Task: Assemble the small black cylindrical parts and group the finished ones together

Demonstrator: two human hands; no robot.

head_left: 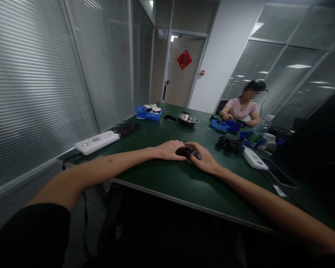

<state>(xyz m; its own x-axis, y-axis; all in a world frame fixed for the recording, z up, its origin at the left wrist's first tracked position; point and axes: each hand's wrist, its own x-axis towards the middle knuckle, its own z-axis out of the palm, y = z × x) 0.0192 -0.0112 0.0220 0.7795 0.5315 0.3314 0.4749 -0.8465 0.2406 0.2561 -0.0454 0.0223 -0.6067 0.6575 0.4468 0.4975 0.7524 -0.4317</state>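
Both hands meet over the green table (pixel 156 175), around a small black object (pixel 183 151). My left hand (pixel 171 149) wraps round its left side, with thumb and fingers closed on it. From the right, my right hand (pixel 202 158) touches the same object with curved thumb and fingertips. What exactly the object is cannot be made out. To the right of my right hand lies a pile of black round parts (pixel 229 144).
A white power bank (pixel 97 142) lies at left, another white device (pixel 254 159) and a phone (pixel 280 173) at right. Farther back are a blue basket (pixel 148 114), a metal bowl (pixel 188 119), blue trays (pixel 220 125), a bottle (pixel 258 132) and a seated person (pixel 242 108).
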